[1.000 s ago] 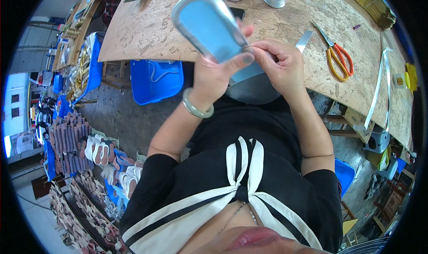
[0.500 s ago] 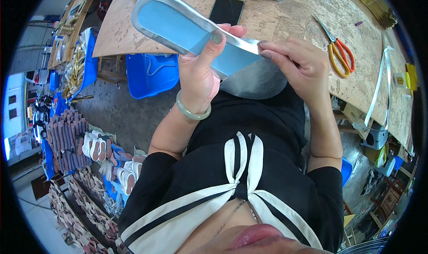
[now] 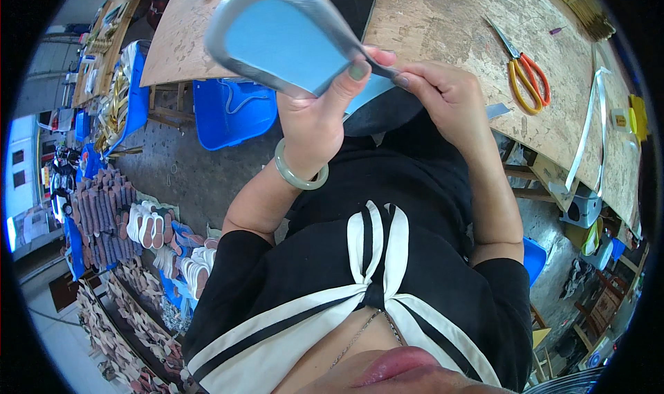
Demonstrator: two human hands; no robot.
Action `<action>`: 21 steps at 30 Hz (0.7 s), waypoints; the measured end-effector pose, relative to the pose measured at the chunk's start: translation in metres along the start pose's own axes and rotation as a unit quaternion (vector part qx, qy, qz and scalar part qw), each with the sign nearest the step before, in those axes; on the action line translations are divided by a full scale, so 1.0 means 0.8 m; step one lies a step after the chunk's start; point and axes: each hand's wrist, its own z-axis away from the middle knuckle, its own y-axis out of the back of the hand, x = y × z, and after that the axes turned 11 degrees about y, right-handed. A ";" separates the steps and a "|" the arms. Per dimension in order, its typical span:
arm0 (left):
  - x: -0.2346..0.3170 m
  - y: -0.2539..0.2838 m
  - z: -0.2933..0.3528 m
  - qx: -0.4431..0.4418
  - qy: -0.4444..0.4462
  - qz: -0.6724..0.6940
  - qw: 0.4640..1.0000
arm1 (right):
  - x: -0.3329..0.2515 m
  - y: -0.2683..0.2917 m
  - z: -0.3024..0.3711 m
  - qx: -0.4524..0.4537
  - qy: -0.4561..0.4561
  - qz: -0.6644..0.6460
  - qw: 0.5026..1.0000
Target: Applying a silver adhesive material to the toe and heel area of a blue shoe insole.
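The left hand (image 3: 315, 114), a pale green bangle (image 3: 299, 178) on its wrist, is closed around a light blue shoe insole (image 3: 280, 40) with a grey edge, thumb pressed on its face; the insole is held aloft in the upper centre of the frame, its rounded end blurred toward the upper left. The right hand (image 3: 446, 100) pinches the insole's narrow end between thumb and fingertips (image 3: 400, 80), just beside the left thumb. Behind both hands lies a chipboard worktable (image 3: 443, 27), its surface rough and stained. On it, a black phone (image 3: 353, 8) sits upper centre, orange-handled scissors (image 3: 523, 72) upper right, and a white strap (image 3: 586, 127) trails toward the right edge. Below the table's left end stands a blue plastic crate (image 3: 232, 110) on a concrete floor (image 3: 183, 169). Rows of shoe soles (image 3: 149, 228) crowd the lower left.
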 end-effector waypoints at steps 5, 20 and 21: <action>-0.003 0.027 -0.020 -0.188 0.031 0.023 0.981 | 0.019 -0.011 -0.002 0.027 0.023 -0.010 0.999; -0.020 0.039 -0.045 -0.237 0.170 0.064 0.954 | 0.097 0.081 -0.066 -0.083 -0.160 -0.240 0.954; -0.018 0.046 -0.049 -0.254 0.173 0.009 0.951 | 0.106 0.090 -0.072 -0.065 -0.139 -0.132 0.979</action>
